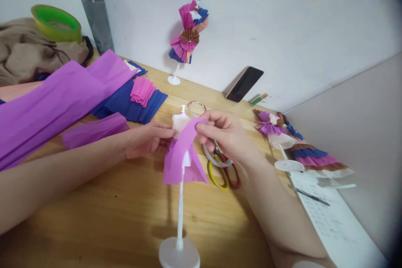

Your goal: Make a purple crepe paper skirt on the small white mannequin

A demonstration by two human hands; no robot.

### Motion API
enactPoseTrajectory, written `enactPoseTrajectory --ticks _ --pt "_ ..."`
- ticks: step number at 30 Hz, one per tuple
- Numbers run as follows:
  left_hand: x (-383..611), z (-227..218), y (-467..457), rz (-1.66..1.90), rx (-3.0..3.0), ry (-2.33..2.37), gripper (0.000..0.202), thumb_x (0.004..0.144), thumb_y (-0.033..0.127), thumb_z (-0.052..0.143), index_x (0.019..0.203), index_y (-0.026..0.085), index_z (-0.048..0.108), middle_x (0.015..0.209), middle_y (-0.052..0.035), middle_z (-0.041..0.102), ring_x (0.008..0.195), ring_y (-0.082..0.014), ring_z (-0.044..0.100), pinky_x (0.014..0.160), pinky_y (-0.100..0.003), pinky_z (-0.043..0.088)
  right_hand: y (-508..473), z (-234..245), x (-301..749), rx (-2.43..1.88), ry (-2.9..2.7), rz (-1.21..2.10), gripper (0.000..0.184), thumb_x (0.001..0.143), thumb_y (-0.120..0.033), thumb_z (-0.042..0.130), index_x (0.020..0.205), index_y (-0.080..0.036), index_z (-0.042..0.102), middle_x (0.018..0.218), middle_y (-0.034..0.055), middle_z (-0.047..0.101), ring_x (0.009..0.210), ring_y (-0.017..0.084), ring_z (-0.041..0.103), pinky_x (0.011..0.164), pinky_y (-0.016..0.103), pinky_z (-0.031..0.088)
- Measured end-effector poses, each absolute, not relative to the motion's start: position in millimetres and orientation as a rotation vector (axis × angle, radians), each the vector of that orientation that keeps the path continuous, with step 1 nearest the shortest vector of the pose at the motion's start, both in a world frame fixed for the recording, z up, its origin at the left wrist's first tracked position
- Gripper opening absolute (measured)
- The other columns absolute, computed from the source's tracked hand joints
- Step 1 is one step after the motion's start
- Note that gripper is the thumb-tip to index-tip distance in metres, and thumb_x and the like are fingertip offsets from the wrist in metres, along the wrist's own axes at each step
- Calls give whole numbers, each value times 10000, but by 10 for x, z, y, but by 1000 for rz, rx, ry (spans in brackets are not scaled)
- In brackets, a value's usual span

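Note:
A small white dress form (179,124) stands upright on a thin stem with a round base (179,253). Purple crepe paper (185,144) crosses its front and spreads like a skirt below the waist. At the form's left side, my left hand (146,138) closes on the torso, thumb in front and fingers partly hidden behind. My right hand (224,134) pinches the upper end of the purple paper between thumb and fingers, just right of the form. Below that hand, scissors (224,176) with yellow and red handles lie beside a roll of clear tape (209,157).
Purple crepe paper (63,92), blue folded paper (125,102) and a pink pleated piece (143,91) lie left. Finished paper dresses (188,35) (317,153) stand behind and right. A phone (245,83) leans on the wall, near a bottle (96,12) and written paper (336,213).

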State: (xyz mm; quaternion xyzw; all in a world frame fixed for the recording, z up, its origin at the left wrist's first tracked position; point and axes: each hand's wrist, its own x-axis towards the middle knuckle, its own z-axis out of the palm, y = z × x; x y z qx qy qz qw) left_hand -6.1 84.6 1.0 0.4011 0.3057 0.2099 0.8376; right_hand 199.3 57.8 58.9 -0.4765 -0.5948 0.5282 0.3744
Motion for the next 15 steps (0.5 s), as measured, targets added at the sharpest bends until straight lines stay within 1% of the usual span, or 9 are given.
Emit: enactPoseTrajectory --ticks 2,4,6,7,8,10,13,15 --pt "-53 9 850 462 833 672 329 730 363 778 944 116 733 846 -68 688 748 -157 590 684 -270 447 498 645 2046 -1127 -1495 1102 174 795 -355 688 752 -204 613 548 -23 612 352 86 462 349 227 355" --pt "-48 -9 858 495 822 671 292 679 329 811 864 116 734 789 -55 678 707 -141 577 647 -251 434 389 730 2128 -1099 -1621 809 95 873 -298 614 800 -237 619 611 8 655 408 130 527 400 284 423" --pt "-46 -27 864 513 813 653 256 661 314 817 808 124 732 759 -46 674 682 -130 570 627 -240 429 272 806 2194 -979 -1981 543 88 867 -194 606 817 -254 647 657 38 688 518 170 605 483 320 463" --pt "-47 -29 865 510 816 649 243 676 318 805 805 126 732 766 -49 680 681 -131 574 626 -240 431 219 829 2204 -833 -2194 458 115 853 -158 604 837 -255 664 676 36 699 563 175 626 514 321 459" --pt "-48 -26 864 502 823 651 235 698 324 787 812 125 733 775 -54 688 684 -135 581 630 -244 436 174 839 2195 -708 -2281 340 134 850 -136 590 857 -247 666 691 34 703 579 172 625 539 327 446" --pt "-52 -3 859 480 836 666 236 738 328 747 838 114 733 791 -69 701 696 -149 595 654 -262 452 114 825 2122 -643 -2416 203 164 865 -89 556 855 -222 652 715 36 697 602 163 602 575 336 420" --pt "-56 37 856 462 851 676 260 729 333 730 867 113 732 833 -82 720 752 -181 621 730 -299 478 108 761 1963 -538 -2640 28 246 864 -36 497 705 -188 606 599 3 583 533 138 473 540 336 334" --pt "-55 42 863 472 866 675 281 720 349 733 882 120 732 898 -94 733 838 -212 638 804 -329 481 141 719 1887 -447 -2707 -35 294 861 -23 469 635 -178 574 564 -8 505 517 134 388 518 334 278"
